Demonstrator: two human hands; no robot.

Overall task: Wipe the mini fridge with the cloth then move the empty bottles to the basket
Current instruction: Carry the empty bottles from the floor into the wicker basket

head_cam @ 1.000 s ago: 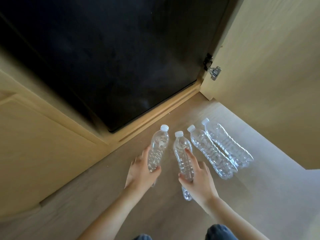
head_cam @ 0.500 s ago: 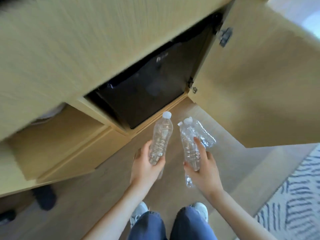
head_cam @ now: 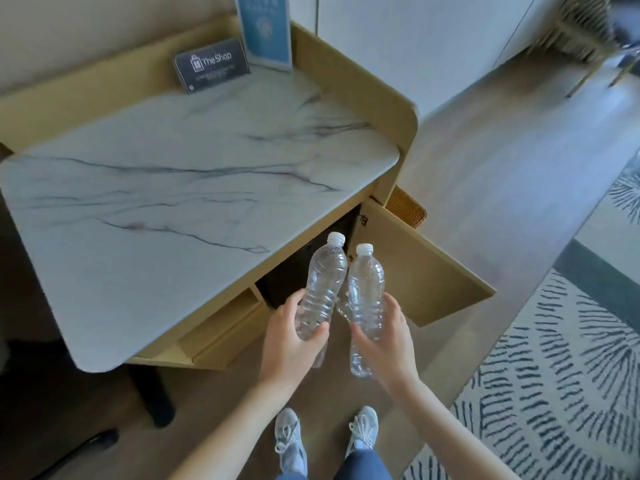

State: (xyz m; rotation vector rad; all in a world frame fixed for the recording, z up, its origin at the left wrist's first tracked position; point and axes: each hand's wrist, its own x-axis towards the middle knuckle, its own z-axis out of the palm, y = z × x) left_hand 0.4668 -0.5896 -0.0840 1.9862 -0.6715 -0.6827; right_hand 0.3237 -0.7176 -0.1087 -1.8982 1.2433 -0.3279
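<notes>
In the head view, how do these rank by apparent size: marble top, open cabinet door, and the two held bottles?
1. marble top
2. open cabinet door
3. left bottle and right bottle: alike, not ranked.

At the back of the worktop (head_cam: 173, 202) stand a small sign (head_cam: 212, 65) and, right of it, a tall card (head_cam: 266, 29). Under the worktop's right end sits the mini fridge (head_cam: 287, 282), with the cabinet door (head_cam: 415, 265) open beside it. Before that end, the left hand (head_cam: 287, 341) holds the left bottle (head_cam: 323, 282) and the right hand (head_cam: 388, 337) the right bottle (head_cam: 365, 289), side by side. A rug (head_cam: 554, 375) lies right of the worktop.
</notes>
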